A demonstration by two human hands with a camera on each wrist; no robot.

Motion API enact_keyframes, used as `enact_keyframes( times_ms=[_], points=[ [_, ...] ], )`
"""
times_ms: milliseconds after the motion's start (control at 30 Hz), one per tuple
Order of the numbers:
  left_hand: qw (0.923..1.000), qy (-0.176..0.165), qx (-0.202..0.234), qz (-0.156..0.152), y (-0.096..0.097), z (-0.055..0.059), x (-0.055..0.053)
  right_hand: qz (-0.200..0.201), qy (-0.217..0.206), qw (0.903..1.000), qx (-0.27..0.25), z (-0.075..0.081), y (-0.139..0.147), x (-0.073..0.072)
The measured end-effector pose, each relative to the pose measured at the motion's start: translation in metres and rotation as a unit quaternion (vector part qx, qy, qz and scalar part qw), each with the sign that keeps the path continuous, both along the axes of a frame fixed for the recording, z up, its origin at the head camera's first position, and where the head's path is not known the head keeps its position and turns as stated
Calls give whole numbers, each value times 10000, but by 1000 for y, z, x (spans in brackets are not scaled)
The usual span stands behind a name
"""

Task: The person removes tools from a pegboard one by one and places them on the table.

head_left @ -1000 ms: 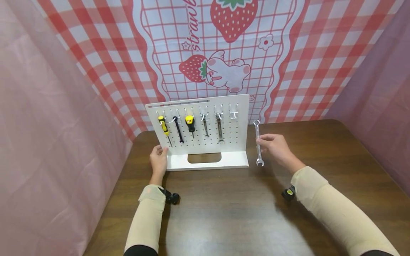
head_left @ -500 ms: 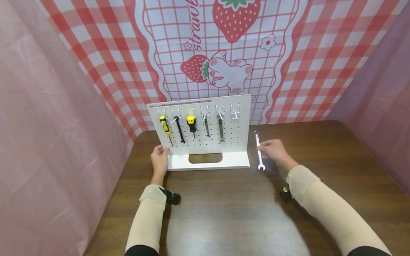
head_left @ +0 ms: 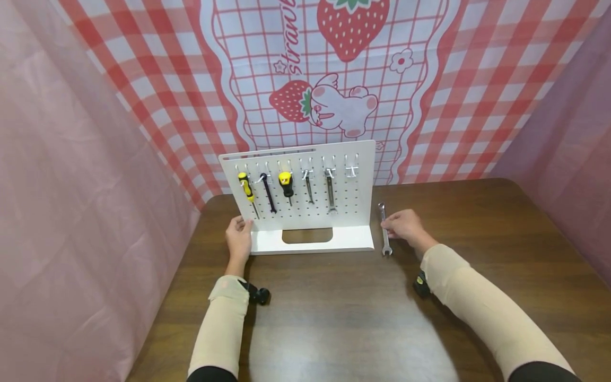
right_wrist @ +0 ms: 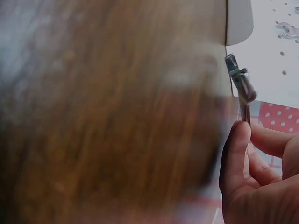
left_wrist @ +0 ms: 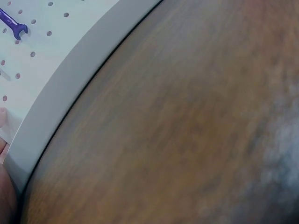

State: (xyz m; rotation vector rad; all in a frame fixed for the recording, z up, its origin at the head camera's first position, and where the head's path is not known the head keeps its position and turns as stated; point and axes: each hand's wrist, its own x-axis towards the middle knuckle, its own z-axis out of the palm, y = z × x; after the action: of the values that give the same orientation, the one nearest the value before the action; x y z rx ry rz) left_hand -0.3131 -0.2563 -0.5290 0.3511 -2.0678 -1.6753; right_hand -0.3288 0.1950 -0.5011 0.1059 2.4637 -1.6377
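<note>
My right hand (head_left: pixel 404 225) pinches a silver combination wrench (head_left: pixel 385 241) by its shank, just right of a white pegboard stand (head_left: pixel 358 237). The wrench's ring end points away and its open end toward me, low over the table. In the right wrist view, thumb and fingers close on the wrench (right_wrist: pixel 244 86) near the board's edge. My left hand (head_left: pixel 238 239) grips the stand's lower left edge, thumb in front. Hanging on the board are a yellow-black screwdriver (head_left: pixel 246 187), a black wrench (head_left: pixel 268 193), a stubby yellow-black screwdriver (head_left: pixel 286 183) and two silver wrenches, the larger wrench (head_left: pixel 330 191) rightmost.
A hook (head_left: pixel 351 171) at the board's upper right carries no tool. The stand rests on a brown wooden table (head_left: pixel 329 307). A red-and-white checked strawberry cloth (head_left: pixel 343 101) hangs behind it, with pink curtains (head_left: pixel 86 201) at both sides.
My right hand has come down with the wrench, bringing it lower beside the stand and tilting it flatter. The left hand keeps its hold on the stand's edge.
</note>
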Motion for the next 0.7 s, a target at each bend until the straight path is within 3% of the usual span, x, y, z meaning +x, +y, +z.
enact_keyframes(
  times_ms=[233,533,700],
  points=[
    [10000,-4,-21,0,0,1,0,-24,11,9979,644,0,-2,-1],
    [9999,-96,-91,8,-1,0,-1,81,198,9864,1632,3,-2,-1],
    [10000,-82,-50,7,0,0,-1,28,202,9842,1757,4,-4,1]
  ],
)
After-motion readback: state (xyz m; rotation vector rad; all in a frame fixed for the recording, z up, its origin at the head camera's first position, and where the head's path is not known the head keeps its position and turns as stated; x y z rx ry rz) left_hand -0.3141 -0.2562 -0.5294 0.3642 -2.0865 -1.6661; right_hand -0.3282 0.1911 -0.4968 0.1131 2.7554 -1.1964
